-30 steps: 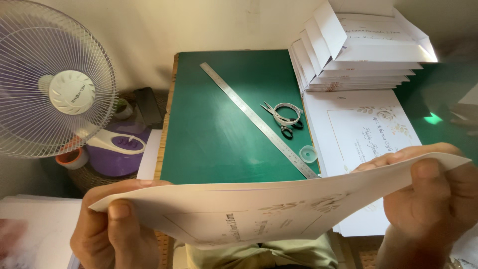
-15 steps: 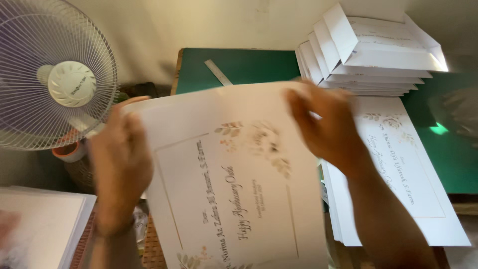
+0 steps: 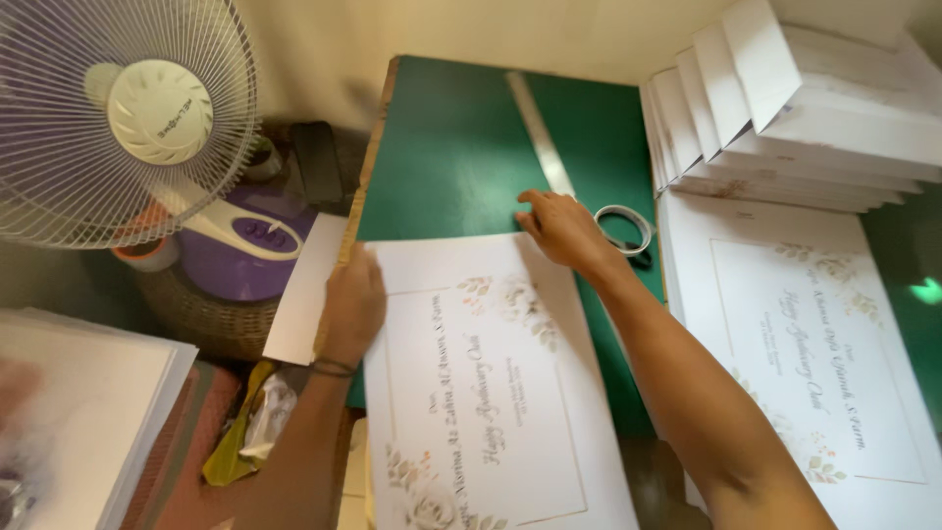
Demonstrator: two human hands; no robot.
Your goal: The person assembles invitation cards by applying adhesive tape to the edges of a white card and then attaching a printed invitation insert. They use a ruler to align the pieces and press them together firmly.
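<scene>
A large white printed sheet with floral corners lies flat on the green cutting mat. My left hand presses on the sheet's top left corner. My right hand rests on its top right corner, fingers spread, next to a long metal ruler. Just right of that hand lie a roll of clear tape and scissors, mostly hidden under it.
A second printed sheet lies to the right. Behind it stands a row of folded white envelopes. A white fan stands at left over a purple base. A stack of white paper sits lower left.
The sheet, held up edge-on a second ago, has been turned face up and laid down on the mat. Both hands moved from its edges to its top corners.
</scene>
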